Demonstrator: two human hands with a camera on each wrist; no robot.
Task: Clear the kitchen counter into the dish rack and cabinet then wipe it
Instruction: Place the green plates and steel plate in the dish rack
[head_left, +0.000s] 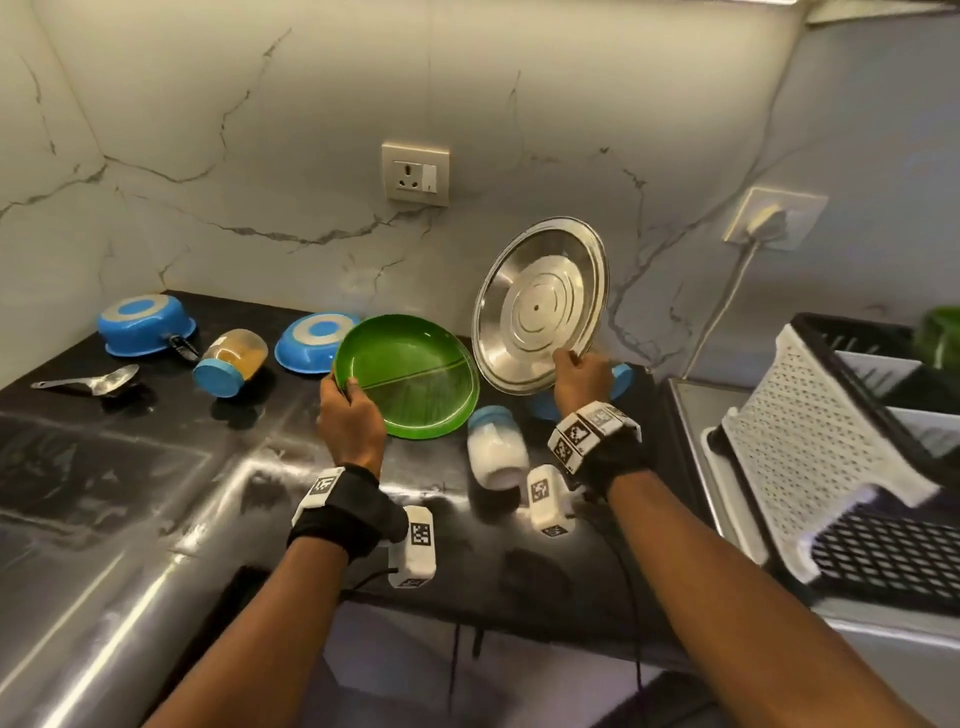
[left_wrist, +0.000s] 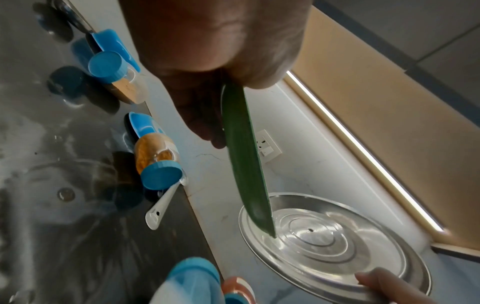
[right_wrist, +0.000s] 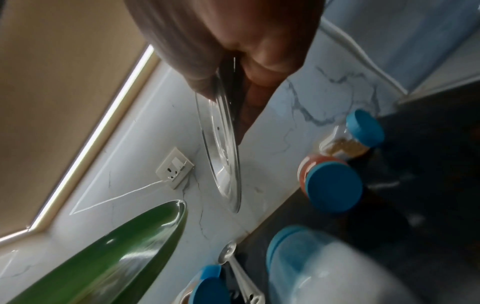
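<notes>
Right hand (head_left: 579, 376) grips a steel plate (head_left: 540, 306), left hand (head_left: 350, 415) a green plate (head_left: 415, 384); dish rack (head_left: 810, 431), probably next, lies beyond the counter's right edge, nearer the right hand.

Right hand (right_wrist: 228, 51) is pinching the rim of the steel plate (right_wrist: 221, 156), thumb on one face, fingers on the other; plate is showing edge-on, hanging clear of the wall. Green plate (right_wrist: 116, 253) is filling the lower left, tilted, apart from the steel one. Wall socket (right_wrist: 174, 168) is sitting between them on the marble backsplash. Blue-lidded jars are lying on the dark counter (right_wrist: 428, 205): orange jar (right_wrist: 330, 183), tan-filled jar (right_wrist: 355, 135), blurred white jar (right_wrist: 324, 267). Spoon (right_wrist: 241, 275) is lying near the bottom edge.
</notes>
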